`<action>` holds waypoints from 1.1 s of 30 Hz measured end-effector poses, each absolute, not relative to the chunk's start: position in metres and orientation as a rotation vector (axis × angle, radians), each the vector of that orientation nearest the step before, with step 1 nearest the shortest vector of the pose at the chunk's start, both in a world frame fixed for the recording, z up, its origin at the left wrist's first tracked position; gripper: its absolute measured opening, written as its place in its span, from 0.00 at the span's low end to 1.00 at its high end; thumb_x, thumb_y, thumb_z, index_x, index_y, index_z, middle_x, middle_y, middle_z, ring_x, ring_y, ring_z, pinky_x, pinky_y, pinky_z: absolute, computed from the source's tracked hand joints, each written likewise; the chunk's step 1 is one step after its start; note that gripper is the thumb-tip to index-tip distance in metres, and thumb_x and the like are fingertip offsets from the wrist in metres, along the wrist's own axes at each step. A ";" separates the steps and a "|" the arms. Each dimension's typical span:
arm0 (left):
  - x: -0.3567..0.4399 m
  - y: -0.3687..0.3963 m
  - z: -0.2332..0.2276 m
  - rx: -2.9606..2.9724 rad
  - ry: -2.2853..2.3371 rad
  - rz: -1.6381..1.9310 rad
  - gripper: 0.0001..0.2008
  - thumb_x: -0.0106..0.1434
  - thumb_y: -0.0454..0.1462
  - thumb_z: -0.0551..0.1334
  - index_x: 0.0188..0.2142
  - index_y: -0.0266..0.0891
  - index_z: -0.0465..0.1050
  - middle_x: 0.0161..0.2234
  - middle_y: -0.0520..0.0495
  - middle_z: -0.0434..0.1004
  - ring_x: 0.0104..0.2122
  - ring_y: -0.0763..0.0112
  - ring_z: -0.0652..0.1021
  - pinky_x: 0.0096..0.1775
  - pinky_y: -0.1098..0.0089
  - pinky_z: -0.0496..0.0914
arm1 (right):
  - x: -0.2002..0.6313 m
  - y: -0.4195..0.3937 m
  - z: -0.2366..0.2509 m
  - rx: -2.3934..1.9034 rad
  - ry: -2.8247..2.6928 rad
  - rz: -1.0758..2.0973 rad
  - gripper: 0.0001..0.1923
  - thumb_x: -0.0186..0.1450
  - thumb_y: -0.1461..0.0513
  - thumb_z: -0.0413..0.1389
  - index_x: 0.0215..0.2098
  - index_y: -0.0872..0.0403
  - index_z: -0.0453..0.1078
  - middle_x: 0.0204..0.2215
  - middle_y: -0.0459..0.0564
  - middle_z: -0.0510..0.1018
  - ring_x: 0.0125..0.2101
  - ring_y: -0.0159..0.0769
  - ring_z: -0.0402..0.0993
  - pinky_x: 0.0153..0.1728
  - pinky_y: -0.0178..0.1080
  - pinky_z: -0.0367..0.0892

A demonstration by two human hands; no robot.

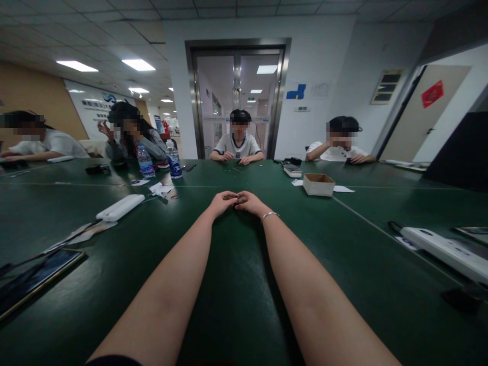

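Small dark object [237, 200] is pinched between left hand [222, 204] and right hand [251, 204], bottle labels [174, 166] illegible.

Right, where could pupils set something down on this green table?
Bare tabletop lies between the left forearm and right forearm, and from the latter to the right-hand power strip. Crowded: the left side, with smartphone, another power strip, plastic bottles.

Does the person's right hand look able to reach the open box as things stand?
Probably yes: only green tabletop shows between the right hand and the open box, though it's seemingly holding a small dark item.
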State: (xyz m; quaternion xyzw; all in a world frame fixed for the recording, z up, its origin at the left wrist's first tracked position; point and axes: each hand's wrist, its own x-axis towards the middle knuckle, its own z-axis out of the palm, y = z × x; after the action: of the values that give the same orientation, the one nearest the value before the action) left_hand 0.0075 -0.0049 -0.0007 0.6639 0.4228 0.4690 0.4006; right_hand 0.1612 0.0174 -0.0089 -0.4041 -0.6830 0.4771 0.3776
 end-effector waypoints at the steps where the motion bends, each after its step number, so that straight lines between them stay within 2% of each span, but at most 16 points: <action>1: 0.007 -0.004 -0.002 1.683 1.078 1.199 0.16 0.47 0.40 0.65 0.35 0.33 0.73 0.32 0.42 0.76 0.30 0.69 0.73 0.33 0.69 0.67 | 0.161 0.018 -0.009 -1.037 -1.749 1.217 0.22 0.48 0.75 0.59 0.39 0.57 0.62 0.21 0.41 0.72 0.18 0.25 0.66 0.19 0.27 0.60; 3: 0.007 -0.002 -0.003 1.700 1.083 1.216 0.17 0.46 0.41 0.66 0.34 0.33 0.72 0.34 0.41 0.75 0.33 0.68 0.73 0.34 0.69 0.67 | 0.160 0.018 -0.010 -1.041 -1.749 1.209 0.22 0.48 0.75 0.60 0.39 0.57 0.62 0.21 0.41 0.72 0.18 0.25 0.66 0.20 0.28 0.61; 7: 0.006 -0.002 -0.002 1.763 0.966 1.154 0.19 0.47 0.40 0.66 0.38 0.35 0.71 0.38 0.42 0.75 0.36 0.67 0.73 0.34 0.70 0.66 | 0.158 0.019 -0.013 -1.019 -1.723 1.178 0.21 0.46 0.74 0.61 0.37 0.57 0.63 0.22 0.42 0.73 0.21 0.26 0.68 0.23 0.28 0.62; 12: 0.007 0.001 -0.006 1.719 0.980 1.112 0.18 0.47 0.42 0.66 0.35 0.34 0.71 0.31 0.44 0.75 0.27 0.72 0.72 0.28 0.72 0.64 | 0.155 0.019 -0.016 -1.056 -1.730 1.139 0.19 0.45 0.72 0.63 0.34 0.58 0.65 0.21 0.42 0.72 0.21 0.26 0.67 0.22 0.28 0.61; 17: 0.007 -0.002 -0.005 1.618 1.078 1.102 0.18 0.45 0.42 0.67 0.31 0.33 0.67 0.24 0.49 0.72 0.21 0.76 0.70 0.22 0.75 0.61 | 0.143 0.013 -0.015 -1.234 -1.822 0.870 0.23 0.43 0.68 0.66 0.37 0.57 0.66 0.23 0.41 0.71 0.22 0.27 0.66 0.23 0.29 0.60; 22: -0.026 -0.031 0.012 1.575 1.166 0.864 0.21 0.44 0.44 0.68 0.33 0.36 0.63 0.27 0.50 0.72 0.21 0.77 0.72 0.23 0.76 0.63 | 0.146 -0.018 0.001 -1.341 -2.165 0.618 0.28 0.46 0.61 0.66 0.45 0.55 0.66 0.26 0.44 0.69 0.25 0.29 0.65 0.26 0.31 0.60; 26: -0.085 -0.072 0.023 1.569 1.242 0.778 0.22 0.45 0.47 0.66 0.34 0.38 0.61 0.34 0.46 0.74 0.25 0.74 0.75 0.26 0.74 0.66 | 0.190 -0.068 0.032 -1.102 -2.542 0.563 0.18 0.50 0.60 0.64 0.39 0.51 0.71 0.33 0.48 0.71 0.31 0.34 0.68 0.31 0.34 0.62; 28: -0.119 -0.097 0.027 1.603 1.323 0.754 0.23 0.46 0.50 0.65 0.34 0.38 0.61 0.36 0.46 0.74 0.25 0.74 0.75 0.26 0.73 0.67 | 0.223 -0.099 0.055 -1.107 -2.650 0.591 0.15 0.51 0.59 0.63 0.38 0.50 0.72 0.33 0.49 0.73 0.30 0.35 0.69 0.30 0.35 0.63; 33: -0.191 -0.162 0.035 1.532 1.574 0.729 0.25 0.44 0.54 0.63 0.33 0.40 0.61 0.38 0.48 0.75 0.24 0.73 0.74 0.26 0.72 0.67 | 0.328 -0.163 0.109 -1.554 -2.475 0.360 0.19 0.54 0.50 0.58 0.42 0.45 0.71 0.36 0.54 0.75 0.28 0.33 0.72 0.26 0.36 0.64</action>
State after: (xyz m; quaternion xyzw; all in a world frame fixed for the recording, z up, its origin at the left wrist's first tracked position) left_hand -0.1906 -0.1616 0.0349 0.6061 0.6227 0.2884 0.4022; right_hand 0.3285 -0.1631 0.1088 -0.5252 -0.8365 0.1216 0.0987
